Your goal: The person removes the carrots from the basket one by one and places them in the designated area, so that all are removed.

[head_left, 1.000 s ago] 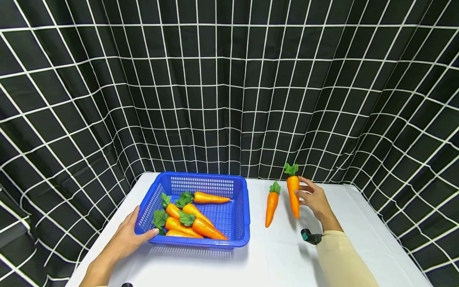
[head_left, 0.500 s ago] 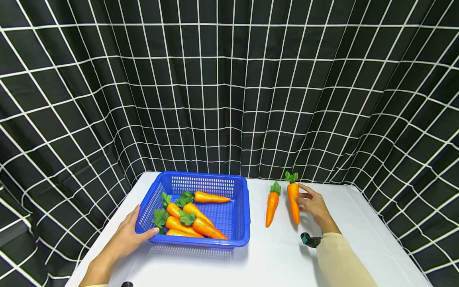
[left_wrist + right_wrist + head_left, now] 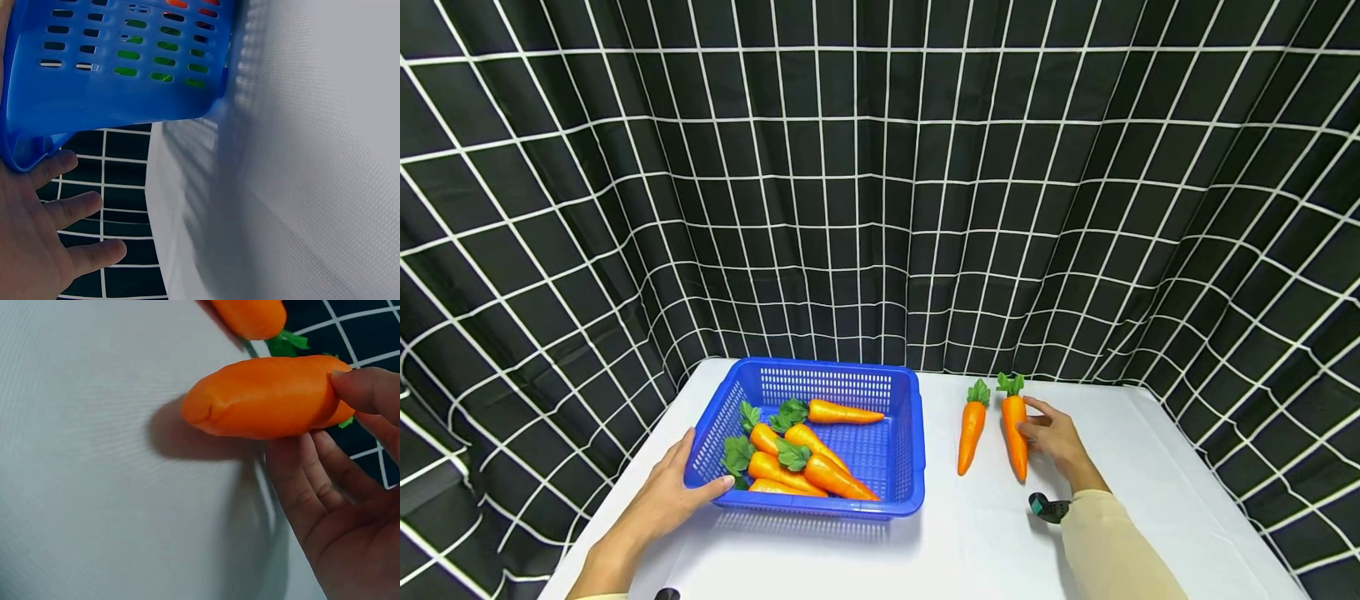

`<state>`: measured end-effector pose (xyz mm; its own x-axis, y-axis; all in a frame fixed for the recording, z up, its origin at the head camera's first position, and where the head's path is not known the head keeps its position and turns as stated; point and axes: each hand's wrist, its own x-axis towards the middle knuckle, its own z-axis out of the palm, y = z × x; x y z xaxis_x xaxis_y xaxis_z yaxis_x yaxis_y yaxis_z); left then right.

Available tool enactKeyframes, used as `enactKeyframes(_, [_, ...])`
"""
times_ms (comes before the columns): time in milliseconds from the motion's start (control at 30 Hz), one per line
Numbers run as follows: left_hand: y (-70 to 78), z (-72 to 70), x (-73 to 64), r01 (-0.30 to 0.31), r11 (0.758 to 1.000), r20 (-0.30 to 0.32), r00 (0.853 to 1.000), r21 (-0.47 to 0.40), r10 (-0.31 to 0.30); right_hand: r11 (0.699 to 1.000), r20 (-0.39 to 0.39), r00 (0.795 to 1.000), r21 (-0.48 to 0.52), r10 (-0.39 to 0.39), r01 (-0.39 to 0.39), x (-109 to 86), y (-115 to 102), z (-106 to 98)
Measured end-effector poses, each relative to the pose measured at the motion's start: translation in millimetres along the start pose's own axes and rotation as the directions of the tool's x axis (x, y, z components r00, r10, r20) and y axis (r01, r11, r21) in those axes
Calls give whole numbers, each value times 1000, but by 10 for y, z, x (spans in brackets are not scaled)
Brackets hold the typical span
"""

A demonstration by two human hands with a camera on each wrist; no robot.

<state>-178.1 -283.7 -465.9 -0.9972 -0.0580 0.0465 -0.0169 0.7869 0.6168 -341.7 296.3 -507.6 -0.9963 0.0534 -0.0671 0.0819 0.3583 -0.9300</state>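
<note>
My right hand (image 3: 1060,435) holds an orange carrot (image 3: 1015,429) with a green leafy top by its upper side. In the right wrist view the thumb and fingers pinch the leafy end of this carrot (image 3: 262,400), and its tip hangs close over the white cloth with a shadow beneath. Another carrot (image 3: 972,429) lies parallel just to its left. At the near left corner of the blue plastic basket (image 3: 917,433), my left hand (image 3: 658,493) rests against the rim, thumb along the front edge. Its fingers (image 3: 81,209) are spread and straight in the left wrist view.
Inside the basket several carrots (image 3: 831,477) lie piled toward the left, and one carrot (image 3: 846,412) lies along the back. A white cloth (image 3: 977,542) covers the table. Black curtains (image 3: 880,208) with a white grid enclose the back and sides.
My right hand has lowered the carrot toward the table and slightly nearer to me, beside the other carrot. The left hand and basket have stayed in place.
</note>
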Motion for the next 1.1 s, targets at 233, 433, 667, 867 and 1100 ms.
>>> enactKeyframes(233, [-13, 17, -3, -11, 1000, -5, 1000, 0, 11, 999, 23, 999, -14, 35, -35, -17, 70, 29])
enactKeyframes(433, [-25, 29, 12, -11, 1000, -12, 1000, 0, 11, 997, 4, 999, -63, 37, -37, -6, 83, 42])
enactKeyframes(667, [-7, 21, 3, 9, 1000, 0, 1000, 0, -9, 992, -13, 1000, -124, 29, -30, 0, 98, 35])
enactKeyframes(867, [-12, 19, -4, 15, 1000, 6, 1000, 0, -15, 987, -13, 999, -158, 29, -31, -2, 85, 47])
enactKeyframes(1100, [-20, 9, 10, 6, 1000, -1, 1000, 0, -6, 987, -21, 999, -157, 40, -43, 0, 83, 67])
